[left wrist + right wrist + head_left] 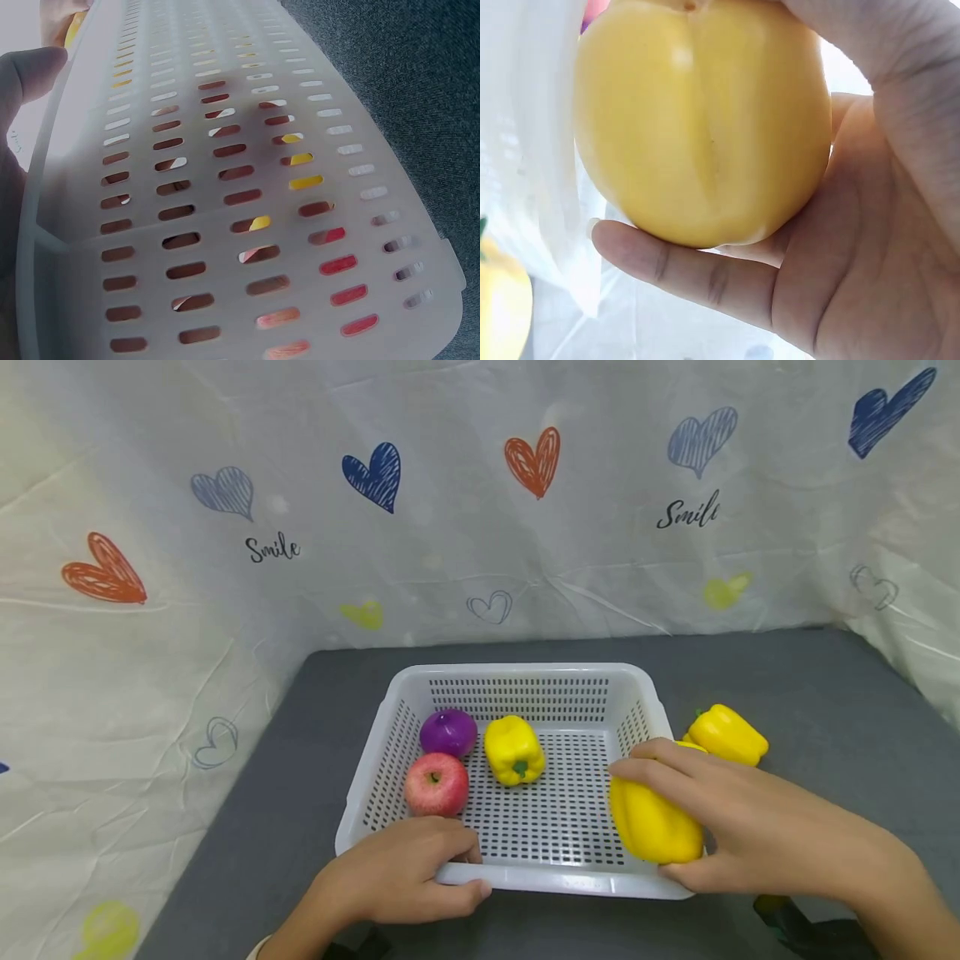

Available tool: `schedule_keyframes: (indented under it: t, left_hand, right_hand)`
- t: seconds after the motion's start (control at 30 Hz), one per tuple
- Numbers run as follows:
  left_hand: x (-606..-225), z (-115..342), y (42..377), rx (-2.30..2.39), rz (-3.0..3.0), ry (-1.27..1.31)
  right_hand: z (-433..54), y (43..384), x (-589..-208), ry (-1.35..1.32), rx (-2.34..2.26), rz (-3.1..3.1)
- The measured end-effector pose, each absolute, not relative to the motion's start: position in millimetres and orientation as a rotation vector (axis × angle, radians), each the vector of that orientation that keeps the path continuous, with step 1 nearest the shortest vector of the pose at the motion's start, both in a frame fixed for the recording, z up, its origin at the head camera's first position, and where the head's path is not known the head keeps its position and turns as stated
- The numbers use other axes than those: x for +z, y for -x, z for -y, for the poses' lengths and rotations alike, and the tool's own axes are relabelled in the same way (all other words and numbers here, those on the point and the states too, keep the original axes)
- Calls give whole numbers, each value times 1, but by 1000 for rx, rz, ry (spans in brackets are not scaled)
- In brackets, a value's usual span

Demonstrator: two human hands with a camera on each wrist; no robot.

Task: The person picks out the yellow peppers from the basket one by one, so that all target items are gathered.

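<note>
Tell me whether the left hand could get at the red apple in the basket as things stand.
Probably yes. The left hand grips the near rim of the white basket, and the red apple lies just beyond its fingers with nothing over it. It would have to let go of the rim first.

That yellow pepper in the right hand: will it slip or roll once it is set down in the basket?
The yellow pepper looks smooth and glossy, so it may slip; the right hand wraps its fingers around it. Its rounded, lobed body would probably rock and settle rather than roll far. The white basket has walls that should stop it.
</note>
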State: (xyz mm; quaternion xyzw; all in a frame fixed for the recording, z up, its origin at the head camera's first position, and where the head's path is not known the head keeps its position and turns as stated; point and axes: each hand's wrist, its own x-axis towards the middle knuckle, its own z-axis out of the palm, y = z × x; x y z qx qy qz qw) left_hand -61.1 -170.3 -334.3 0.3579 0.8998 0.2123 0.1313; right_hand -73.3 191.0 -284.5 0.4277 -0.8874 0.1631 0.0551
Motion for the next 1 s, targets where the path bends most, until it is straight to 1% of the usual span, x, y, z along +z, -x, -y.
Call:
schedule_keyframes:
  t: [0.3, 0.53, 1.0]
  left_hand:
    - [-333, 171, 61, 625, -2604, -1032]
    - [-334, 170, 61, 632, -2597, -1044]
    - [-333, 170, 61, 631, -2586, -1001]
  right_hand:
    - [-213, 71, -285, -1164, 447, 2670]
    - [-233, 74, -292, -1150, 397, 2591]
    - [-267, 77, -309, -1023, 365, 2620]
